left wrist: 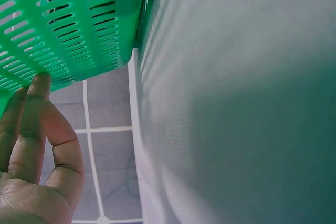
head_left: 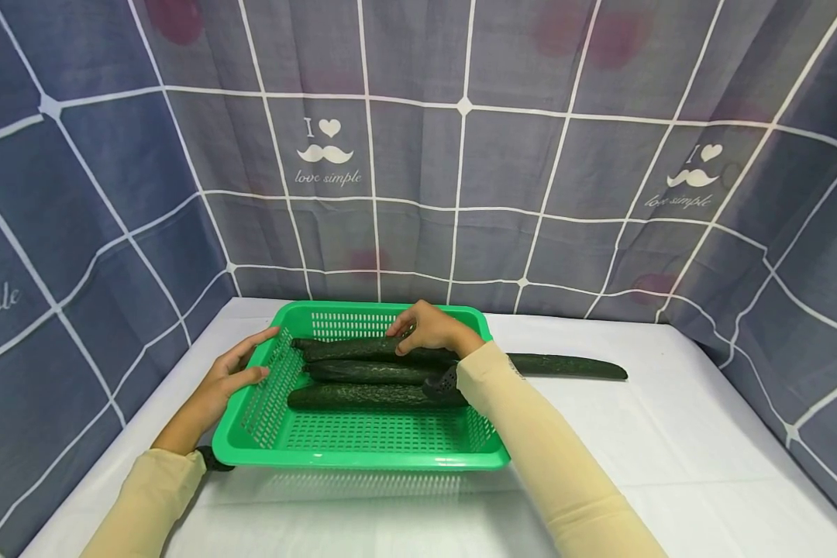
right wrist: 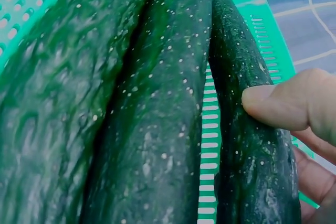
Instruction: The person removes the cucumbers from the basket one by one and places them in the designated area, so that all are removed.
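Three long dark green cucumbers lie side by side in a green plastic basket [head_left: 363,461]. My right hand [head_left: 428,327] reaches into it and pinches the far cucumber [head_left: 349,349], with the thumb on its near side and the fingers on its far side, as the right wrist view also shows. Beside it lie the middle cucumber [head_left: 370,373] and the near cucumber [head_left: 363,397], their right ends partly covered by the right wrist. At the basket's left side, my left hand [head_left: 216,387] rests against the rim and outer wall. Its fingertips [left wrist: 39,82] touch the slotted wall.
Another cucumber [head_left: 572,366] lies on the white table [head_left: 635,442] right of the basket, its left end hidden behind the right forearm. A grey-blue checked curtain [head_left: 418,170] stands behind the table and along both sides.
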Demonstrator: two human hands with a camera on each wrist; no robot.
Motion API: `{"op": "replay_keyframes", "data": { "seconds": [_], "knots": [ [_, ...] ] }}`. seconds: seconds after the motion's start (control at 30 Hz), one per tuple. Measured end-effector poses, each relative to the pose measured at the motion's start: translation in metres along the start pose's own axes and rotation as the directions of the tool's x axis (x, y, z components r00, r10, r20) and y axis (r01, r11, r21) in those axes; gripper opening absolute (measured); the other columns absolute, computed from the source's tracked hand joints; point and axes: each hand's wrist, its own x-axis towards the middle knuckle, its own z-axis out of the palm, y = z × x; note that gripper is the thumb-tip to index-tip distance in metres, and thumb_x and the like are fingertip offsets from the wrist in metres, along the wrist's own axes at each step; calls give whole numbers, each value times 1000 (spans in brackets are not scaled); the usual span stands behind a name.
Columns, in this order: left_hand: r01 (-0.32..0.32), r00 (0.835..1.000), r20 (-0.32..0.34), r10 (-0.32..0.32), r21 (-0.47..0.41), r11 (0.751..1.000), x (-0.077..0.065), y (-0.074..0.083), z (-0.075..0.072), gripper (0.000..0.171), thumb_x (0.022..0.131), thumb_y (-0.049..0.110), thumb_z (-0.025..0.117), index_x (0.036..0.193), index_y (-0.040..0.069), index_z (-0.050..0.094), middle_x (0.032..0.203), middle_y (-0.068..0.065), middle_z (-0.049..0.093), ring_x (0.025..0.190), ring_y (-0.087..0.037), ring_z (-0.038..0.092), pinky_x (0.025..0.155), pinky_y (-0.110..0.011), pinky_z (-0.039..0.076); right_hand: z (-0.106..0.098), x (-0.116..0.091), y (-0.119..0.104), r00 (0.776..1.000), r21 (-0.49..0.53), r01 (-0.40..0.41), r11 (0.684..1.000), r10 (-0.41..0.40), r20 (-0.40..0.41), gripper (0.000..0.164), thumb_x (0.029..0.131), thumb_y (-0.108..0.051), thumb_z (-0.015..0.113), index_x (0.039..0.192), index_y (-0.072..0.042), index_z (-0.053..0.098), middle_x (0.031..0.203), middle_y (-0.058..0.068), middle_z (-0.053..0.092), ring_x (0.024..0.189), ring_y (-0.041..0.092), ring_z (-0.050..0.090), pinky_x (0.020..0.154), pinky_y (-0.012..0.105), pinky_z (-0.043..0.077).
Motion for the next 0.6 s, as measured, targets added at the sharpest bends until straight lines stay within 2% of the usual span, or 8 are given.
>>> {"op": "replay_keyframes", "data": {
  "seconds": [0.17,0.2,0.27,0.33,0.4,0.47,0.6],
  "knots": [
    [-4,1000,-1,4,-5,1000,1,0,-1,67,105,6,59,169,13,39,178,-24,11,161,-59,-2,115,-81,19,-1,0,-3,1000,10,6,1000,-5,-23,30,88,5,84,118,4,80,122,14,77,113,27,72,91,36,61],
    [-7,1000,-2,7,-2,1000,1,0,-1,67,105,6,59,169,13,39,178,-24,12,160,-59,-2,116,-78,23,-1,0,-3,1000,14,3,1000,-3,-26,30,88,5,84,118,4,80,123,14,77,113,27,72,91,37,61],
    [-13,1000,-4,13,4,1000,1,0,-1,66,105,6,59,169,14,40,178,-24,12,160,-60,0,117,-61,35,-2,-1,-4,999,10,3,1000,-3,-34,30,88,5,84,118,3,81,123,14,77,113,27,72,92,37,61],
    [-24,1000,-3,24,3,1000,0,1,0,66,106,6,59,169,14,41,178,-24,13,160,-60,1,109,-38,45,-3,-1,-5,999,0,6,1000,-6,-47,30,88,4,85,118,2,81,123,14,78,112,27,73,92,38,61],
    [-33,999,-6,33,-4,999,0,1,0,65,106,5,58,168,14,42,178,-25,14,160,-61,2,99,-21,45,-4,-1,-6,998,-5,13,1000,-13,-62,30,88,3,85,117,1,82,123,13,78,110,27,74,92,38,61],
    [-37,999,-9,37,-17,999,0,2,1,65,105,4,58,167,14,43,177,-26,14,160,-60,2,96,-15,45,-5,-2,-6,997,3,23,1000,-22,-78,30,88,3,85,117,1,82,122,13,78,108,26,74,91,38,61],
    [-34,999,-15,34,-12,999,0,1,0,65,105,3,58,167,14,44,177,-27,15,159,-61,3,96,-14,43,-8,-4,-8,994,73,50,996,-42,-98,32,88,5,82,119,4,80,121,15,79,106,27,75,91,39,61]
  ]
}}
